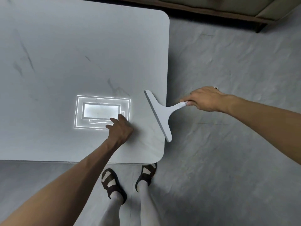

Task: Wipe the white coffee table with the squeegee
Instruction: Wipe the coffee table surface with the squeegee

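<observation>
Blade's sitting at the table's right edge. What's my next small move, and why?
Probably draw the squeegee rightward off the white coffee table to finish this stroke: the right hand grips the handle beyond the edge, the blade's near end overhangs it, and the left hand rests on the top just left of the blade.

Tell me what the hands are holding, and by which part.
The right hand grips the squeegee by its handle end. The left hand holds nothing.
</observation>
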